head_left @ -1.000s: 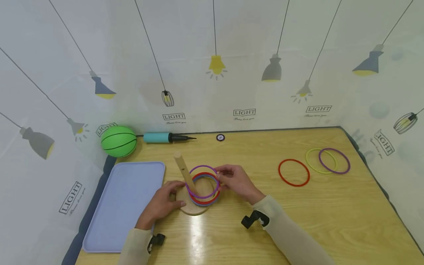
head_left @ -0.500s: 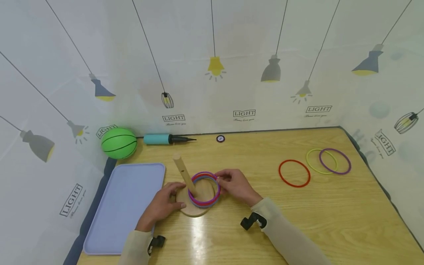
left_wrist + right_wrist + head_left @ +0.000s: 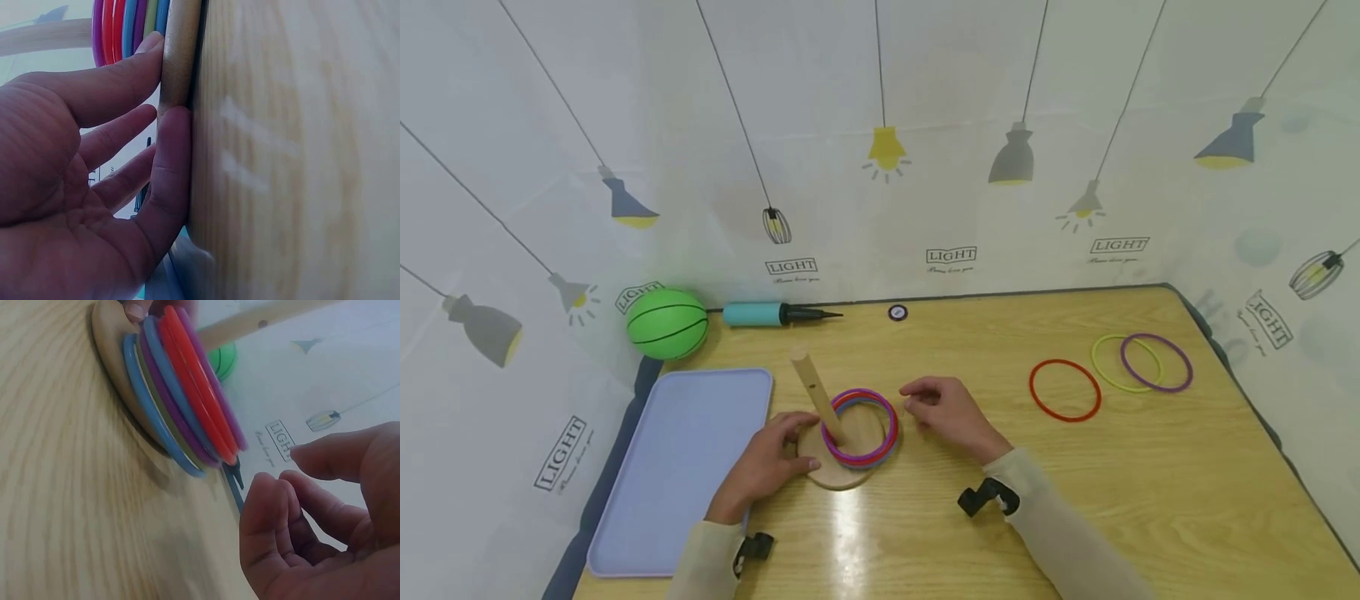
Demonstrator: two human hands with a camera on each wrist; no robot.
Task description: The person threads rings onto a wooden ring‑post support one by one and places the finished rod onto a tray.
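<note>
A wooden ring-toss stand stands left of the table's middle in the head view, its round base (image 3: 837,478) flat and its peg (image 3: 815,390) upright. Stacked around the peg are several rings (image 3: 187,387): purple on top, red below it, then blue, purple, green and blue. My left hand (image 3: 766,462) holds the base's left edge between thumb and fingers; in the left wrist view its thumb touches the rim near the lowest rings. Just right of the stack, my right hand (image 3: 953,418) hovers with loosely bent fingers and nothing between them, apart from the rings.
A red ring (image 3: 1065,418) lies on the right, near an overlapping yellow ring (image 3: 1097,371) and purple ring (image 3: 1187,367). At left is a lavender tray (image 3: 685,467). Along the back sit a green ball (image 3: 667,323), a teal pump (image 3: 756,314) and a small round disc (image 3: 898,312).
The top purple ring has dropped from a tilt onto the stack. My right hand has let go of it and moved away rightward. My left hand stays on the base.
</note>
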